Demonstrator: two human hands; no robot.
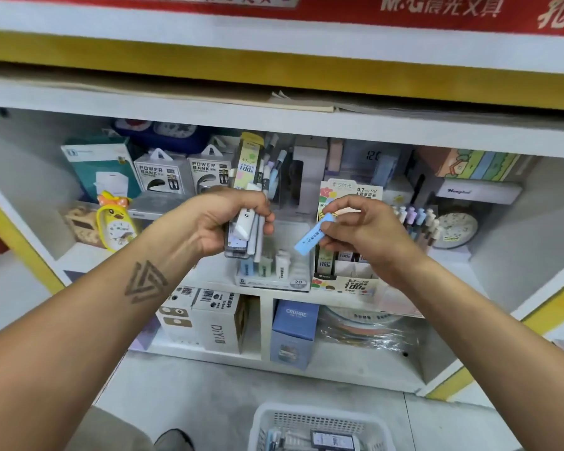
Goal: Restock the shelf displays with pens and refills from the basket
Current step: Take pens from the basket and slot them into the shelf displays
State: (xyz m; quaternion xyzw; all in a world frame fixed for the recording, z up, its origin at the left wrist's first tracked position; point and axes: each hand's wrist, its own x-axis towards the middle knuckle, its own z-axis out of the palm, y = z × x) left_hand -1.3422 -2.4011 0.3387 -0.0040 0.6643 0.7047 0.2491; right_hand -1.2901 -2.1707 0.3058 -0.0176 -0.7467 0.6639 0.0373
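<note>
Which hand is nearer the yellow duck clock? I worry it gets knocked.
Left. The left hand holds a bundle just right of the yellow duck clock; the right hand is farther right.

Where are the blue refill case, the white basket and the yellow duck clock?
blue refill case [310,237]: head view, middle of its label face.
white basket [319,418]: head view, back wall.
yellow duck clock [116,222]: head view, duck face.

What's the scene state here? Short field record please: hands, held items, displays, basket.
left hand: grips a bundle of pens and refill cases
right hand: pinches a single blue refill case
2B display: on the shelf below the hands, holds a few upright cases
0.7 HB display: right of the 2B display, behind the right hand
basket: white, on the floor, some stock inside
stage: both hands raised in front of the shelf; blue case not yet placed
</note>
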